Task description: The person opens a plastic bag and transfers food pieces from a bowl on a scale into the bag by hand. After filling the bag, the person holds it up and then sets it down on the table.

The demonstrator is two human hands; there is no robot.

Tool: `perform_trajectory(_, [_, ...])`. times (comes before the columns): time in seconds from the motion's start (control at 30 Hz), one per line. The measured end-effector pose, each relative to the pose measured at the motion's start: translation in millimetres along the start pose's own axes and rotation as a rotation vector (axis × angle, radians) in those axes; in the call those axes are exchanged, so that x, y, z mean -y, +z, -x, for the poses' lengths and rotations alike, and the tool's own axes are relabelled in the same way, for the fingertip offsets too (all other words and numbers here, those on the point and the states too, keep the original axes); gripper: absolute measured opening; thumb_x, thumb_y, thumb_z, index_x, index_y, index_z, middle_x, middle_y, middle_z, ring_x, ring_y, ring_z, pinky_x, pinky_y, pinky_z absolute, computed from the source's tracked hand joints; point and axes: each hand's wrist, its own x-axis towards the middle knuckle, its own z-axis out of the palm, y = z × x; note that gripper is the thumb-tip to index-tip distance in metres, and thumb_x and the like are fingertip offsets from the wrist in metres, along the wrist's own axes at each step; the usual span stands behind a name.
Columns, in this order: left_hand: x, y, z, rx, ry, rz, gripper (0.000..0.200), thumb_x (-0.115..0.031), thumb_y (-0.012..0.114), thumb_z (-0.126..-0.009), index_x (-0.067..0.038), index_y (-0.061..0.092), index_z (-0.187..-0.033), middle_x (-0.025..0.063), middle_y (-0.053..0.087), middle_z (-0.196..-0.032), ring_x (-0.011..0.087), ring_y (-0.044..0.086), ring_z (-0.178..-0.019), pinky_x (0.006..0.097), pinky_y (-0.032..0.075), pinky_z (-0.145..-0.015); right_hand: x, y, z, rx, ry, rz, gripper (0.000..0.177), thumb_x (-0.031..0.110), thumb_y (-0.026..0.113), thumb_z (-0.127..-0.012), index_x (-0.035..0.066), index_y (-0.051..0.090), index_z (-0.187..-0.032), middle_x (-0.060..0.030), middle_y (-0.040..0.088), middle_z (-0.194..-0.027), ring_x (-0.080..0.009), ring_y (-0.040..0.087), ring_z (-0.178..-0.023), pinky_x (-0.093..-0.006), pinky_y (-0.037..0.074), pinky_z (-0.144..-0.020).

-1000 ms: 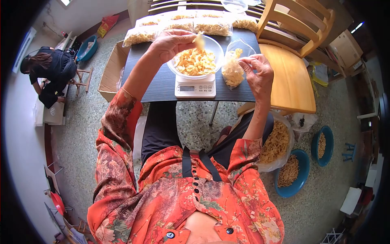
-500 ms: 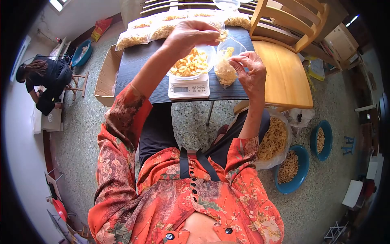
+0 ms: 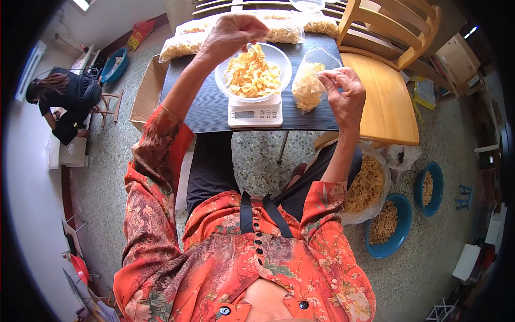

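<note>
Over the back left of a white plastic bowl [image 3: 218,80], my left hand [image 3: 236,33] hangs palm down. Its fingers are loosely bent and apart, and I see nothing held in them. Pale yellow dried chips [image 3: 255,74] are heaped in the bowl, which rests on a white kitchen scale [image 3: 255,111]. To the right, my right hand [image 3: 346,91] pinches the upper right edge of a clear plastic bag [image 3: 309,88]. That bag stands on the dark table [image 3: 188,102], partly filled with similar chips, its mouth open.
Filled clear bags [image 3: 284,33] line the table's back edge. A wooden chair [image 3: 381,88] stands at the right. On the floor are a large lined container of chips [image 3: 366,190], blue basins [image 3: 396,239] and a cardboard box [image 3: 147,91]. Another person [image 3: 67,96] sits far left.
My left hand has moved left from above the bag, where it held a few chips, to over the bowl. My right hand still pinches the bag. The whole view has shifted slightly.
</note>
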Motion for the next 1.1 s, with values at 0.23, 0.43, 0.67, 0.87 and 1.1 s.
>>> perform_trajectory(0.23, [11, -1, 29, 0.25, 0.08, -0.227, 0.011, -0.01, 0.073, -0.087, -0.006, 0.075, -0.098, 0.0046, 0.073, -0.087, 0.0116, 0.068, -0.08, 0.0256, 0.056, -0.067, 0, 3, 1, 0.016, 0.013, 0.0, 0.012, 0.009, 0.081, -0.076, 0.003, 0.075, -0.085, -0.0091, 0.066, -0.08, -0.0238, 0.063, -0.076, -0.0342, 0.051, -0.071])
perform_trajectory(0.43, [17, 31, 24, 0.365, 0.178, -0.306, 0.019, -0.004, 0.072, -0.083, -0.006, 0.073, -0.102, 0.0067, 0.069, -0.098, 0.0209, 0.066, -0.089, 0.0335, 0.052, -0.078, 1, 6, 1, 0.044, -0.01, 0.001, 0.012, 0.009, 0.08, -0.076, 0.004, 0.075, -0.086, -0.0089, 0.065, -0.081, -0.0236, 0.063, -0.076, -0.0343, 0.051, -0.071])
perform_trajectory(0.67, [29, 49, 19, 0.483, 0.173, -0.335, 0.023, 0.001, 0.07, -0.083, -0.005, 0.07, -0.105, 0.0104, 0.062, -0.109, 0.0268, 0.063, -0.101, 0.0363, 0.053, -0.085, 3, 5, 1, 0.056, 0.043, -0.006, 0.012, 0.009, 0.08, -0.077, 0.004, 0.075, -0.087, -0.0081, 0.065, -0.08, -0.0225, 0.063, -0.076, -0.034, 0.051, -0.07])
perform_trajectory(0.87, [31, 41, 14, 0.415, 0.256, -0.365, 0.007, -0.002, 0.069, -0.084, -0.002, 0.069, -0.091, 0.0088, 0.063, -0.093, 0.0239, 0.064, -0.086, 0.0342, 0.053, -0.077, -1, 6, 1, 0.043, 0.022, -0.013, 0.012, 0.01, 0.08, -0.077, 0.004, 0.075, -0.087, -0.0078, 0.065, -0.08, -0.0219, 0.062, -0.075, -0.0334, 0.051, -0.069])
perform_trajectory(1.1, [32, 15, 18, 0.139, 0.189, -0.189, 0.009, -0.01, 0.073, -0.087, -0.006, 0.073, -0.095, 0.0042, 0.067, -0.087, 0.0138, 0.062, -0.074, 0.0288, 0.054, -0.071, -2, 5, 1, 0.043, 0.011, 0.005, 0.012, 0.01, 0.08, -0.077, 0.005, 0.075, -0.086, -0.0078, 0.066, -0.081, -0.023, 0.063, -0.077, -0.0342, 0.05, -0.071])
